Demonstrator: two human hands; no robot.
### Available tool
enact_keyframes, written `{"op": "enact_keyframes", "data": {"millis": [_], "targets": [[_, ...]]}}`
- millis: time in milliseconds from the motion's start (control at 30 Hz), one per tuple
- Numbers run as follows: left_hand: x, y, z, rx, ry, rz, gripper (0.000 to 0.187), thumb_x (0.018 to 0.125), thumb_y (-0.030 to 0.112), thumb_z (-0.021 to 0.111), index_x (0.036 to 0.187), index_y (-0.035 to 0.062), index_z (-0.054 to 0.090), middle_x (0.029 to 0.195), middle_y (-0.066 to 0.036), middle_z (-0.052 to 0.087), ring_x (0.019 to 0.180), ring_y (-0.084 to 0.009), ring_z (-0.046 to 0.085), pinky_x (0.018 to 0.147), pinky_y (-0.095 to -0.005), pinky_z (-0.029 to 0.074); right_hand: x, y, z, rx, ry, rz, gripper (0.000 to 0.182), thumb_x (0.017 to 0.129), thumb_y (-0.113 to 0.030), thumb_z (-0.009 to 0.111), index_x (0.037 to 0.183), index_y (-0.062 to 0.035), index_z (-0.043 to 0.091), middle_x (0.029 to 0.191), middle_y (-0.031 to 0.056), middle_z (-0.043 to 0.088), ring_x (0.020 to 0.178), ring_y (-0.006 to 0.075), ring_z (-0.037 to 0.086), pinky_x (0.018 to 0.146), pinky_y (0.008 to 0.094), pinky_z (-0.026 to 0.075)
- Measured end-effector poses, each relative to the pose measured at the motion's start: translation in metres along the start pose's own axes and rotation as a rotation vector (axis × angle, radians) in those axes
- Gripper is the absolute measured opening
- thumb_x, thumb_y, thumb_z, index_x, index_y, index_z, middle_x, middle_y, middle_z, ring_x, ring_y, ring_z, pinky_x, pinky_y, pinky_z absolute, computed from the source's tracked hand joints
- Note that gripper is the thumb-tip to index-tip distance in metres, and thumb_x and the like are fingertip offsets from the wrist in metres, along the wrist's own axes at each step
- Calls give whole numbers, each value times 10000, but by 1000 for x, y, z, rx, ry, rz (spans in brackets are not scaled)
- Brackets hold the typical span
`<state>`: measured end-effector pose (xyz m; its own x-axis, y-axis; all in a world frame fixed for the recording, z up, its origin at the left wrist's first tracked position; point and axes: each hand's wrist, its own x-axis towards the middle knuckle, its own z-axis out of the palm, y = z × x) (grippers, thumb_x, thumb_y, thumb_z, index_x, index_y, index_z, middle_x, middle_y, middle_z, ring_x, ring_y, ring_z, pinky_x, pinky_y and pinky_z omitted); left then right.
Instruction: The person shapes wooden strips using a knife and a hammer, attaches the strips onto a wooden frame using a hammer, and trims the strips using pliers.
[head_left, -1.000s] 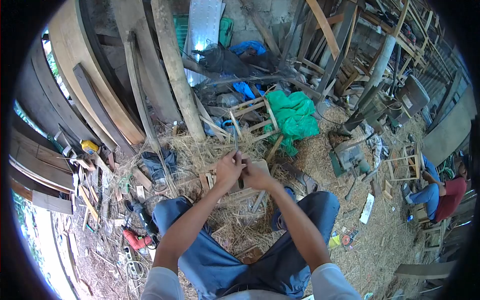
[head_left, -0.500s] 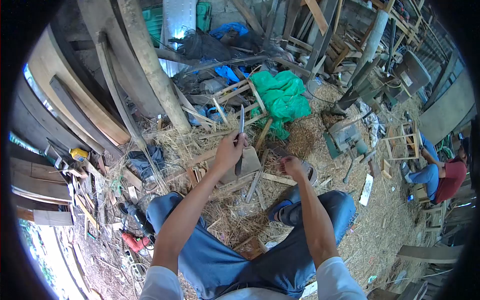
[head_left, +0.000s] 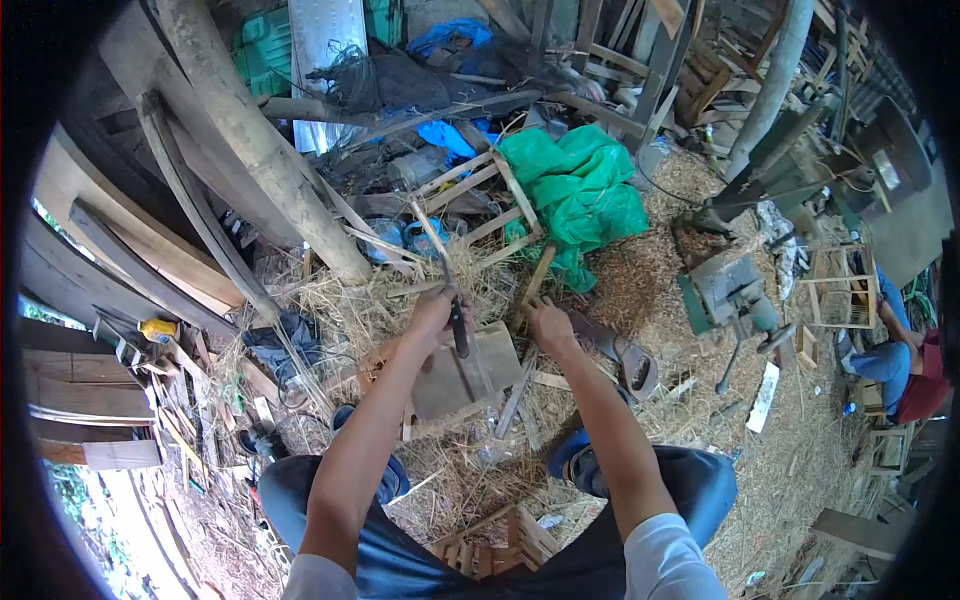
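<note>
A long knife with a dark handle is in my left hand, its fingers wrapped round it and the blade pointing up and away. Beneath that hand lies a flat grey-brown board. My right hand is to the right of the board, fingers closed at the lower end of a narrow wooden stick, which slants up towards a green plastic sheet. A handsaw rests on the ground beside my right forearm.
Wooden frames stand ahead, and a thick post leans at the left. A metal vise is at the right. Another person sits at the far right. Between my feet is a small wooden piece.
My right hand has moved forward to the stick. My left hand has shifted slightly left with the knife, and the view has moved, showing more of the board and saw.
</note>
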<state>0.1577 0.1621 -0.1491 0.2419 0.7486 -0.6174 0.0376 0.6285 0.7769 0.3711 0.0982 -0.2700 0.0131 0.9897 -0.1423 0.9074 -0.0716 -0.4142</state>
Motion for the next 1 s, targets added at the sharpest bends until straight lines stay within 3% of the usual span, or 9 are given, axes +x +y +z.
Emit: {"op": "enact_keyframes", "data": {"millis": [100,333,467,567,633,733,800,867,1000], "targets": [[6,7,3,-34,24,36,211,952,232,440,963,49,544,803,-52,579,685,-160,583,634,-300,521,36,9,36,-604,-243,-255,465,898,-254,476,1350,-202,380,1445,-12,308,1342,214,251,1034,429,308],[-13,43,-14,-52,-14,93,195,946,226,459,972,49,535,809,-54,578,709,-162,590,668,-311,526,60,25,79,-899,-170,-344,377,874,-262,487,1244,-192,506,1360,5,419,1322,188,287,1082,395,198],[-40,60,-28,33,-36,160,246,951,247,457,1033,28,534,890,-87,596,720,-173,608,695,-300,518,41,0,41,-867,-430,-203,218,864,-242,527,1011,-179,675,1069,34,646,1036,191,595,888,356,437],[-61,55,-36,-8,-76,226,270,951,258,464,1045,15,533,906,-100,603,740,-182,614,697,-301,517,27,-1,16,-937,-207,-124,190,845,-260,556,928,-173,703,970,17,678,913,194,649,709,331,502],[-83,53,-39,1,-99,262,270,947,258,474,1036,10,535,908,-96,597,742,-185,614,696,-299,517,10,-36,-61,-589,-508,209,303,774,-244,638,1051,-127,671,1073,56,648,989,236,621,688,320,494],[-111,44,-45,13,-135,334,264,939,255,497,1021,8,544,906,-70,567,717,-183,607,695,-294,517,-10,-45,-115,-365,-320,371,316,750,-263,632,1022,-109,678,998,102,669,967,268,634,645,304,505],[-132,42,-46,12,-130,343,262,938,261,501,1022,18,553,909,-48,540,752,-162,582,698,-293,517,-14,-28,-113,-218,-184,295,259,754,-235,627,939,-60,671,805,105,672,707,239,661,510,303,478],[-149,42,-51,20,-111,389,276,935,282,508,1026,30,570,927,-44,537,815,-132,544,702,-288,511,-63,-104,-177,551,-228,438,195,757,-204,649,857,-37,637,648,54,597,467,167,533,384,302,378],[-172,37,-61,67,-137,481,323,928,323,516,1052,34,593,973,-43,547,879,-114,517,738,-279,500,-102,-172,-168,1012,-132,382,160,828,-142,626,942,-33,600,630,-14,520,403,64,357,353,232,271]]}}
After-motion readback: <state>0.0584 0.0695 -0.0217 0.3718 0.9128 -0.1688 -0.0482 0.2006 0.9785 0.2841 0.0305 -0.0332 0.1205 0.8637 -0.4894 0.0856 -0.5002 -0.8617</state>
